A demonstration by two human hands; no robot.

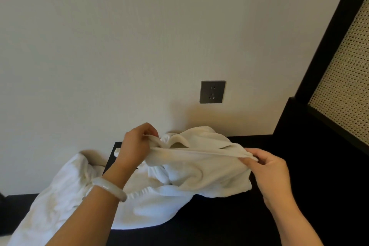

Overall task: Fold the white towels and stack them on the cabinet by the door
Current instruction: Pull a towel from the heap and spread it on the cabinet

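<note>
Pale wall [119, 46] fills most of my view, and a dark worktop [279, 215] runs along below it. Over that worktop I hold a white towel [199, 166] by its top edge, pulled into a line between my two hands; the rest sags in loose, bunched folds. My left hand [137, 146] has the left end, fingers [148, 129] curled and pinching the edge against the thumb. My right hand [267, 168] has the right end the same way — its fingers [251, 161] are pressed together on the cloth with the thumb on top. A pale bracelet [108, 187] sits on my left wrist.

Under the towel's lower folds lies a second white cloth [60, 195], crumpled in a heap that spreads from the middle of the worktop to the bottom left corner of my view. Just behind my left hand a flat black thing [112, 152] with a white cut-out shows; I cannot tell what it is. Above the towel, a dark grey socket [212, 92] is set in the wall. At the far right stands a black frame [327, 50] holding a woven cane panel [347, 78].
</note>
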